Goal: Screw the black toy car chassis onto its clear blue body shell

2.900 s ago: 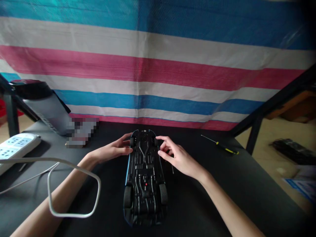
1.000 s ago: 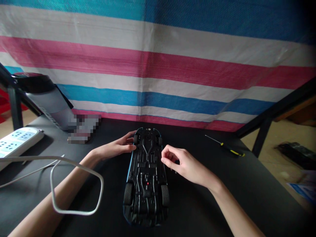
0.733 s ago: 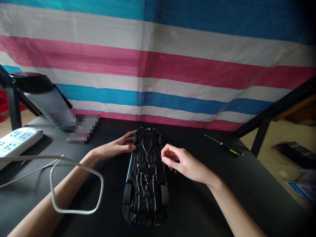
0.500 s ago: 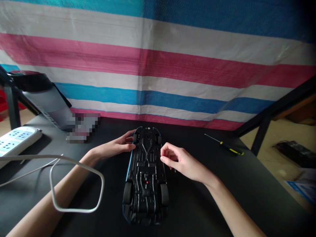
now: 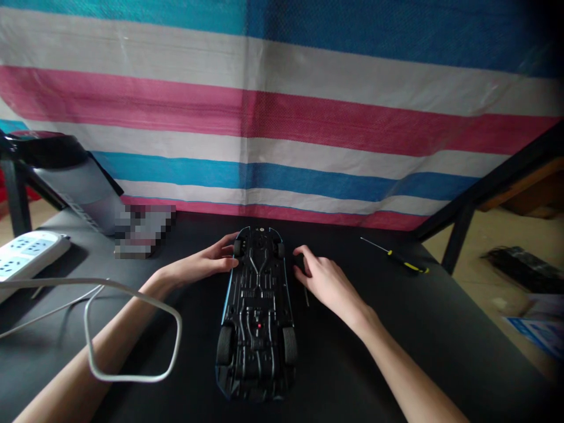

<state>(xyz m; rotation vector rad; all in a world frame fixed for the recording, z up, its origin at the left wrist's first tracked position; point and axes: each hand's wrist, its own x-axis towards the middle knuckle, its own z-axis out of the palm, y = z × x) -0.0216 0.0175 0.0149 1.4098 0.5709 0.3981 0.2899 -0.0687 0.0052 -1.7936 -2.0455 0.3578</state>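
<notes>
A toy car [image 5: 259, 311] lies upside down on the black table, its black underside and wheels facing up and blue body edges showing. At its upper left side is my left hand [image 5: 218, 258], fingers spread and the thumb against the car's edge near a wheel; it does not close round the car. My right hand [image 5: 319, 273] is just right of the car, apart from it, with thumb and index finger parted and the other fingers mostly hidden. A thin, light-coloured piece [image 5: 307, 296] shows on the table under this hand, partly covered.
A yellow-and-black screwdriver [image 5: 399, 260] lies to the right. On the left are a power strip [image 5: 26, 255], a looped white cable [image 5: 178, 335], a grey container [image 5: 88, 188] and a blurred-out item [image 5: 143, 232]. Striped sheeting [image 5: 308, 117] hangs behind the table.
My right hand has opened its thumb and index finger and moved slightly away from the car. More of the thin piece shows. The whole view has shifted a little; my left hand stays by the car.
</notes>
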